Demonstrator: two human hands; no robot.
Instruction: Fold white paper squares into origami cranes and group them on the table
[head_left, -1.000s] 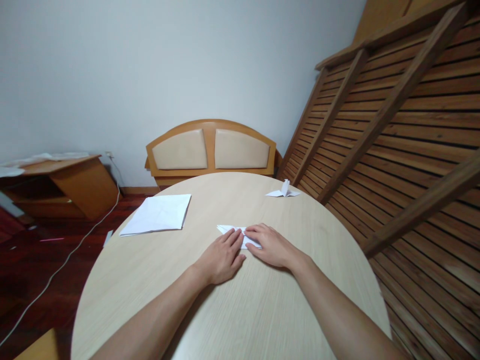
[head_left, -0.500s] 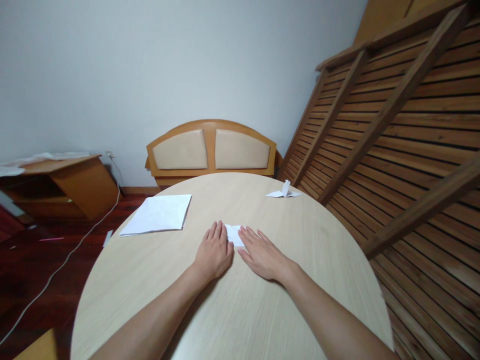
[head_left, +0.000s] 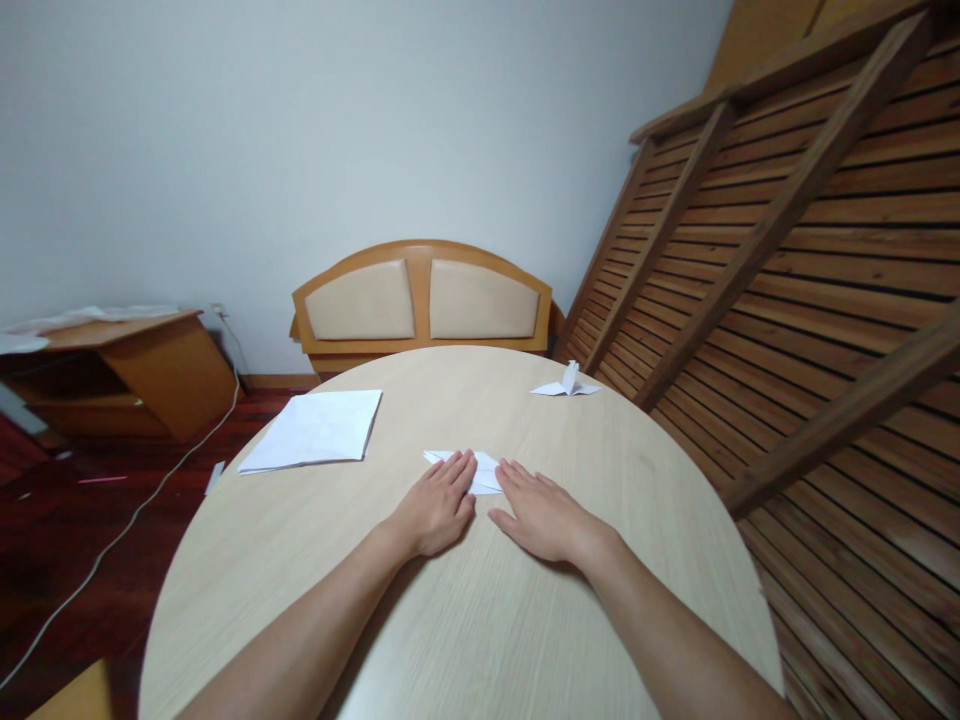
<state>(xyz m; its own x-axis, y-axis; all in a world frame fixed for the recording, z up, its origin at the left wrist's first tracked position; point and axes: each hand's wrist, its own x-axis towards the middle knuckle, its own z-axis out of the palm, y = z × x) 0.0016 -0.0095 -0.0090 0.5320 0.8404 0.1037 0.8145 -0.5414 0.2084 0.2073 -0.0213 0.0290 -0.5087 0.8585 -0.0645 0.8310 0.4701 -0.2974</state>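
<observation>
Hands had shifted, baring more folded paper [head_left: 484,473]; left hand [head_left: 435,510] and right hand [head_left: 544,515] lay open, flat, pressing it. Seemingly flimsy; edges suited pinching.

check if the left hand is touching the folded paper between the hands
Touching. The head view shows the left hand lying flat on the table, its fingertips overlapping the left part of the folded paper with no gap.
</observation>
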